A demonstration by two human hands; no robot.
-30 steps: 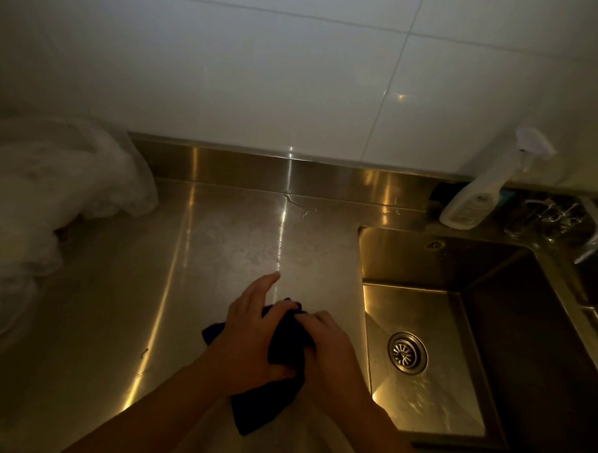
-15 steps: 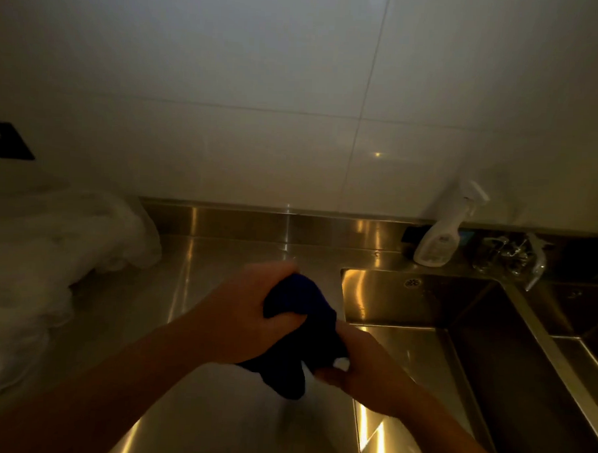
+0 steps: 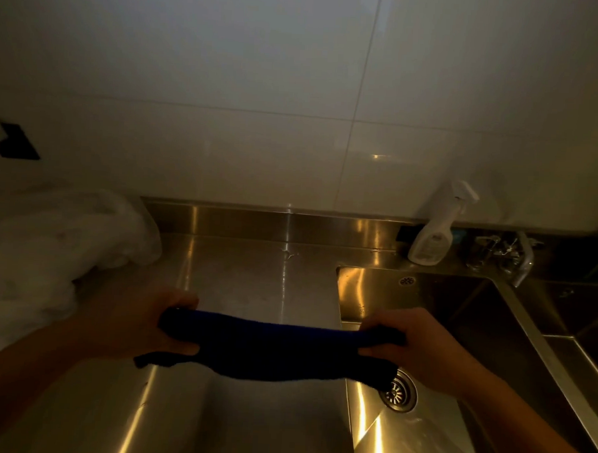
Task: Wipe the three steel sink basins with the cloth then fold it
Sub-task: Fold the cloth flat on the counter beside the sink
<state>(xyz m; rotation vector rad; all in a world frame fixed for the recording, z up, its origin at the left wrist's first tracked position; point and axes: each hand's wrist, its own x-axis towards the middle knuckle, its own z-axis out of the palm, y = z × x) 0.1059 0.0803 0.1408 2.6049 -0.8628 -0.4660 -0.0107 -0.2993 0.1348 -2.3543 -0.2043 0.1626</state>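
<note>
Head view, dim and yellow-lit: at 9 o'clock a pale crumpled plastic heap (image 3: pixel 50 249) lies on the steel counter (image 3: pixel 254 282), its detail lost in gloom and its left side cut off. Left hand (image 3: pixel 139 325) has its grip closed on one end of the dark blue cloth (image 3: pixel 271 352), stretched level in the air above the counter edge. Right hand (image 3: pixel 419 348) pinches the other end over the sink basin (image 3: pixel 458 319), whose drain (image 3: pixel 400 393) the cloth partly hides. At 2 o'clock stand a spray bottle (image 3: pixel 434 232) and a murky faucet (image 3: pixel 515 253); further basins run off-frame.
</note>
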